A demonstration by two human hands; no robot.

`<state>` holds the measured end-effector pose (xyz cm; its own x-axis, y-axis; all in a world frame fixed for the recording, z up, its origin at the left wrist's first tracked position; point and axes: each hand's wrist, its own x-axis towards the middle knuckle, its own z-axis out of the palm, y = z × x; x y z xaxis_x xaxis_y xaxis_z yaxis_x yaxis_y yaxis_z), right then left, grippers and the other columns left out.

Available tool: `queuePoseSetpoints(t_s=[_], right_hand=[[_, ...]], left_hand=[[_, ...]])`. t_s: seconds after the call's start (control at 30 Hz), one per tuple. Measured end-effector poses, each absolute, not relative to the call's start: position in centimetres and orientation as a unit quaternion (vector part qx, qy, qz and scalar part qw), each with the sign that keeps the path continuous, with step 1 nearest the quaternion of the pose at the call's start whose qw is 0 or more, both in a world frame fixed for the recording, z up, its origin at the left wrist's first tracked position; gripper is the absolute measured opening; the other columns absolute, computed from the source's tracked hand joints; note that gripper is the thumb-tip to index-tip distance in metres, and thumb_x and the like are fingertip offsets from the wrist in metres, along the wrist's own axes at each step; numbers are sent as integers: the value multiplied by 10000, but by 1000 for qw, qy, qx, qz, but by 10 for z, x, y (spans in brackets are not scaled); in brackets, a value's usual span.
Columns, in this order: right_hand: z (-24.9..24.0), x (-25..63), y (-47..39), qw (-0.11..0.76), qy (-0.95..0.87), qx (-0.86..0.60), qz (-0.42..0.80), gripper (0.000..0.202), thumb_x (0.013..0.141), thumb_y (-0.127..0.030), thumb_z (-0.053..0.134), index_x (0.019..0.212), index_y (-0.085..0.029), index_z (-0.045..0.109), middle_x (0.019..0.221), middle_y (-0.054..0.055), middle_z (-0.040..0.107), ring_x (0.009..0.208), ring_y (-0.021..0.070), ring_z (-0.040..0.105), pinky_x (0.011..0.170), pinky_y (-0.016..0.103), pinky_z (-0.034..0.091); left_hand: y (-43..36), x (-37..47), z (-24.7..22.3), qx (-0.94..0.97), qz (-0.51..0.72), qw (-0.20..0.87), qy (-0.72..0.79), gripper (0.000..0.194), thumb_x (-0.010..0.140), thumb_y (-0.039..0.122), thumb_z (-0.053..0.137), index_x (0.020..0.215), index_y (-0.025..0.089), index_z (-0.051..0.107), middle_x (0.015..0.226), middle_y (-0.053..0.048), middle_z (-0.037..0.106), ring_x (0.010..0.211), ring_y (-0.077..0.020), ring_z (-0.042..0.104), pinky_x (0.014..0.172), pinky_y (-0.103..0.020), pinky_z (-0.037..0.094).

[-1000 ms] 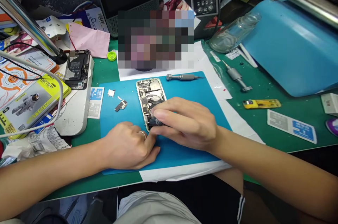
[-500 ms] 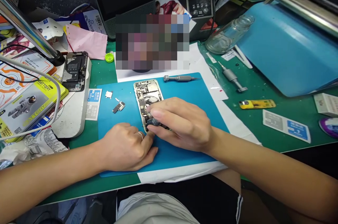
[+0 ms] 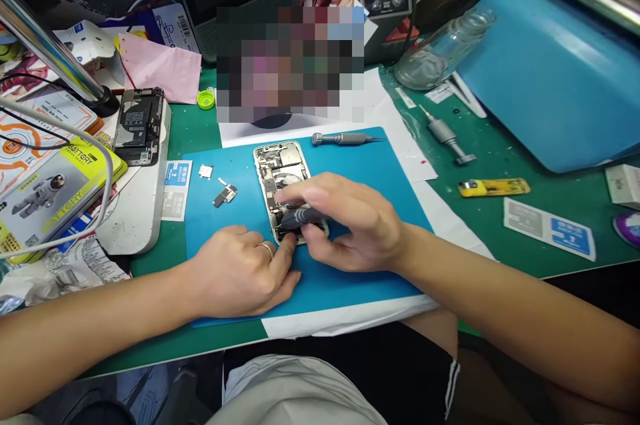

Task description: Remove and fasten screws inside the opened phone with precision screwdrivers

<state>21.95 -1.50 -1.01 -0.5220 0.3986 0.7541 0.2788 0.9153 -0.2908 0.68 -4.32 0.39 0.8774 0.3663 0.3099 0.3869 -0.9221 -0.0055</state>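
Observation:
An opened phone (image 3: 270,179) with bare internal parts lies on a blue mat (image 3: 240,165). My right hand (image 3: 350,221) is over its lower half, fingers around a dark grey tool (image 3: 300,216) whose tip is hidden among the phone's parts. My left hand (image 3: 250,271), with a ring on one finger, rests on the mat with its forefinger pressed at the phone's bottom edge; the other fingers are curled. Left of the phone lie a small silver part (image 3: 205,171) and a black and silver part (image 3: 225,195).
A grey screwdriver (image 3: 347,139) lies at the mat's top edge. Another screwdriver (image 3: 447,136), a yellow cutter (image 3: 494,187) and a glass jar (image 3: 440,55) are on the right. A second opened phone (image 3: 140,125) and battery boxes (image 3: 60,191) are on the left.
My right hand has opened a little, and the dark grey tool in it now lies more slanted, showing more of its length. The whole view has shifted slightly.

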Motion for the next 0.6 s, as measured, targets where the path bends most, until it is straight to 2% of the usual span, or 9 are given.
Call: queuePoseSetpoints(t_s=[0.17, 0.23, 0.33, 0.47, 0.6], right_hand=[[-14, 223, -12, 450, -867, -191, 94, 735, 916, -147, 652, 1562, -193, 304, 1134, 136, 727, 1043, 248, 717, 835, 429, 667], [-15, 223, -12, 452, -865, -191, 103, 766, 897, -87, 646, 1570, -185, 294, 1164, 142, 718, 1057, 242, 715, 858, 427, 665], [-14, 224, -14, 457, -860, -190, 121, 804, 867, 11, 538, 1587, -221, 265, 1225, 133, 697, 1115, 238, 698, 866, 428, 664], [-13, 225, -16, 453, -858, -199, 139, 809, 890, -66, 615, 1587, -277, 263, 1306, 130, 670, 1198, 259, 660, 842, 407, 678], [-16, 224, -15, 453, -853, -193, 172, 808, 920, -62, 615, 1602, -263, 231, 1270, 106, 700, 1116, 216, 709, 887, 378, 672]], left_hand=[[-43, 8, 4, -967, -160, 36, -194, 306, 1021, 304, 477, 961, 92, 689, 565, 1, 625, 494, -168, 614, 460, -329, 410], [-43, 8, 3, -967, -163, 35, -194, 322, 1027, 300, 461, 993, 77, 691, 574, -1, 636, 497, -171, 618, 459, -339, 423], [-44, 8, 3, -967, -161, 35, -193, 337, 1033, 302, 448, 1050, 64, 686, 591, -1, 653, 498, -172, 620, 457, -343, 433], [-44, 8, 3, -967, -160, 35, -193, 311, 1029, 297, 459, 992, 87, 686, 587, -3, 650, 495, -169, 619, 454, -340, 426], [-43, 8, 3, -968, -160, 35, -189, 305, 1021, 301, 480, 1007, 71, 680, 584, -7, 645, 504, -171, 629, 463, -328, 428]])
